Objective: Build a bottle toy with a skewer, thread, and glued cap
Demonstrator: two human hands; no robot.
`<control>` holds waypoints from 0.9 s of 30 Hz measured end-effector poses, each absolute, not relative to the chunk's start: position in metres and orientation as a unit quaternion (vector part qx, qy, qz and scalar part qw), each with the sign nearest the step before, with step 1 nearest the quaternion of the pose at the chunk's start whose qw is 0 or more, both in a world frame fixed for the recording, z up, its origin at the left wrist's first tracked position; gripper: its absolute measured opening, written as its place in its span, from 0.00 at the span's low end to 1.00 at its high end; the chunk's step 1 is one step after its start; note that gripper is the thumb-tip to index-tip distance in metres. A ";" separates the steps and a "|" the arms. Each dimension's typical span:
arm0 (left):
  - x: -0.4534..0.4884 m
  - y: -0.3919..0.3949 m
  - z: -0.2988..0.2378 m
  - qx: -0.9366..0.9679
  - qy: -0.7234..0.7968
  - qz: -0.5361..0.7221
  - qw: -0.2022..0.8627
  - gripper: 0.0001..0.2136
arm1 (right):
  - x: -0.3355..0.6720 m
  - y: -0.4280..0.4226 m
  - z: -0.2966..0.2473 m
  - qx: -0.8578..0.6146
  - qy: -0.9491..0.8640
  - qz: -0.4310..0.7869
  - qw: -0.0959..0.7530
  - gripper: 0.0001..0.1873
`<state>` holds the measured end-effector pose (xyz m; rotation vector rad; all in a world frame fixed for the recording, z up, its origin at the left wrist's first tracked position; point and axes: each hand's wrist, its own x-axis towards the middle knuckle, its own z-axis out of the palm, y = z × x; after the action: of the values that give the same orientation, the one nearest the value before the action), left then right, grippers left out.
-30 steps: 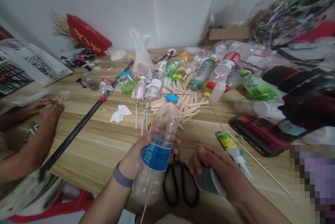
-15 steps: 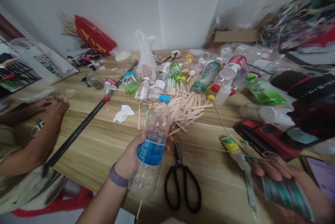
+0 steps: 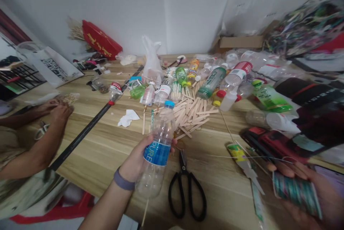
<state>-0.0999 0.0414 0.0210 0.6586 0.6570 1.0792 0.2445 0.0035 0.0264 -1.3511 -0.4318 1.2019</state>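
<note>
My left hand (image 3: 139, 156) is wrapped round a clear plastic bottle (image 3: 157, 154) with a blue label and blue cap. A thin stick (image 3: 145, 212) pokes out at the bottle's base. At the lower right, my right hand (image 3: 314, 176) holds a spool of multicoloured thread (image 3: 297, 194) in green, teal and pink. A strand of thread (image 3: 242, 157) runs from the spool side leftward toward the bottle; its far end is hard to make out. Between my hands, black-handled scissors (image 3: 185, 187) lie on the wooden table (image 3: 220, 187).
Behind the bottle spreads a pile of wooden craft sticks (image 3: 195, 109). Many plastic bottles (image 3: 213, 81) lie further back. A red and black power tool (image 3: 279, 144) and a yellow-green tube (image 3: 238, 153) are at right. Another person's hands (image 3: 57, 109) work at left, beside a long black bar (image 3: 83, 135).
My right hand has shifted slightly right with the spool, and more of the spool shows. The bottle in my left hand has moved a little in view. The whole view has tilted slightly.
</note>
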 end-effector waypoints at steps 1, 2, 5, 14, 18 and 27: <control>-0.100 0.041 0.021 0.304 0.300 0.494 0.757 0.22 | 0.237 0.006 0.035 -0.568 -0.147 0.541 0.602 0.22; -0.100 0.041 0.021 0.305 0.299 0.493 0.758 0.22 | 0.231 0.008 0.043 -0.560 -0.122 0.553 0.604 0.23; -0.101 0.041 0.020 0.307 0.299 0.489 0.760 0.23 | 0.226 0.011 0.052 -0.550 -0.099 0.561 0.611 0.23; -0.093 0.043 0.022 0.296 0.259 0.466 0.793 0.23 | 0.206 0.008 0.045 -0.571 -0.109 0.576 0.575 0.16; -0.086 0.043 0.023 0.292 0.237 0.444 0.813 0.24 | 0.174 0.012 0.037 -0.574 -0.180 0.599 0.528 0.15; -0.080 0.041 0.027 0.315 0.230 0.437 0.811 0.24 | 0.133 0.020 0.047 -0.536 -0.287 0.663 0.436 0.26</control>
<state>-0.0799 0.0411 0.0273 0.6737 0.4919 0.9329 0.1333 0.0197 0.0471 -1.3346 -0.7152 1.6496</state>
